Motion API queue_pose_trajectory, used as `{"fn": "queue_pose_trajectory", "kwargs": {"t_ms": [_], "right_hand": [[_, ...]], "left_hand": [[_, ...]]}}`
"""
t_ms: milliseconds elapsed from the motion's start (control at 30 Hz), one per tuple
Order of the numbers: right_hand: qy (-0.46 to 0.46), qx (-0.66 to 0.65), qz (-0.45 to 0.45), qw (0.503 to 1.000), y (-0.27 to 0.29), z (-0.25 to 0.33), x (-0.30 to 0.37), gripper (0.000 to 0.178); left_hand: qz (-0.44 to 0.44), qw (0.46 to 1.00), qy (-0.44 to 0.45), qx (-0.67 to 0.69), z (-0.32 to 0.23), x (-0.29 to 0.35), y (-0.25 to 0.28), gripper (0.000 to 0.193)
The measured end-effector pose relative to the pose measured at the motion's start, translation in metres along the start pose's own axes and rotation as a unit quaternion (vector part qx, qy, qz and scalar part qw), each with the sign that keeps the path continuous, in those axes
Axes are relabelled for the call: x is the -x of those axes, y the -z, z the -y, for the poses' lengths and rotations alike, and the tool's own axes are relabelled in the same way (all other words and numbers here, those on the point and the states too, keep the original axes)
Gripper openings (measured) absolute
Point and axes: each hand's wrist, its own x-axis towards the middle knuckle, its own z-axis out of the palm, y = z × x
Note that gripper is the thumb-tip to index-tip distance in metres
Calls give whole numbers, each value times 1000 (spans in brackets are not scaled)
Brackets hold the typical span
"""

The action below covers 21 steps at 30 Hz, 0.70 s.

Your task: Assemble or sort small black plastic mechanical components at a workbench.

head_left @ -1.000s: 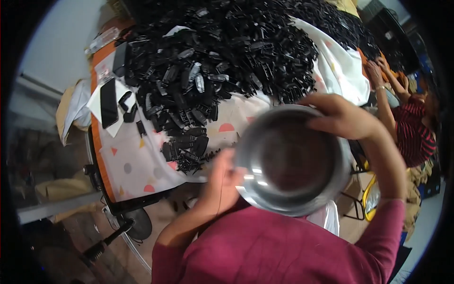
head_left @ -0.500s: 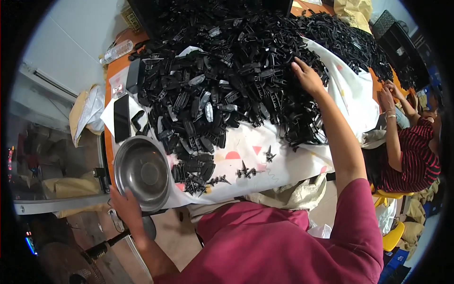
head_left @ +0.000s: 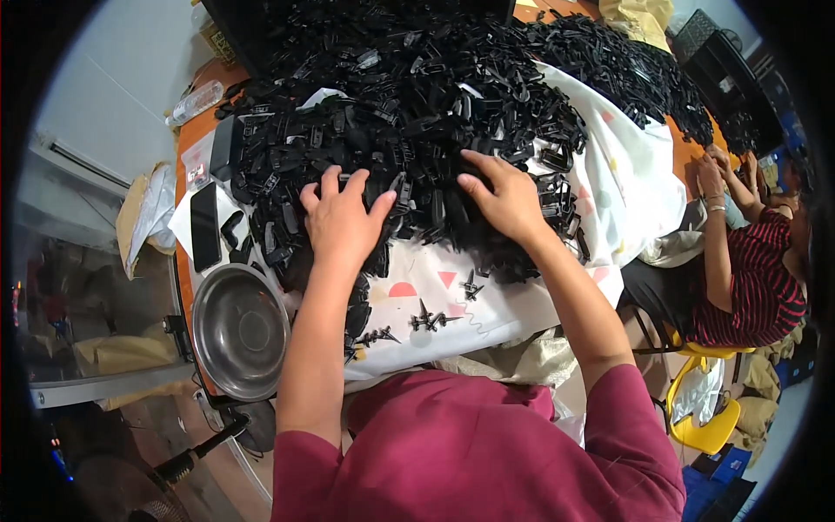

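Both our hands are on the near side of the heap of black plastic clips, palms down; bulk of it sits at 12 o'clock from both sets of fingers. Heap runs roughly 8 to 2 o'clock across the bench; single clips point every which way. Neither hand is clearly nearer: left hand and right hand both touch clips, with more filling the gap between. Left fingers spread wide, one clip right at the thumb tip. Right index and thumb apart, rest hidden; can't tell if they pinch anything. Spiky black pieces lie on the patterned cloth, 7 o'clock from our right. Steel bowl: between 7 and 8 from our left.
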Motion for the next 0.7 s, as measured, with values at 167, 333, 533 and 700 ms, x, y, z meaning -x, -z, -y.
{"fn": "queue_pose_trajectory", "kwargs": {"t_ms": [167, 333, 533, 700], "right_hand": [[49, 66, -47, 996, -2, 10, 27, 39], [105, 81, -32, 991, -1, 17, 35, 41], [189, 74, -93, 975, 36, 22, 44, 38], [154, 86, 116, 978, 49, 18, 95, 32]], "left_hand": [[-27, 996, -76, 22, -18, 41, -7, 40], [-66, 977, -200, -26, -18, 68, -9, 44], [-104, 965, -232, 71, -8, 68, 6, 41], [-140, 966, -203, 81, 4, 101, 8, 9]]}}
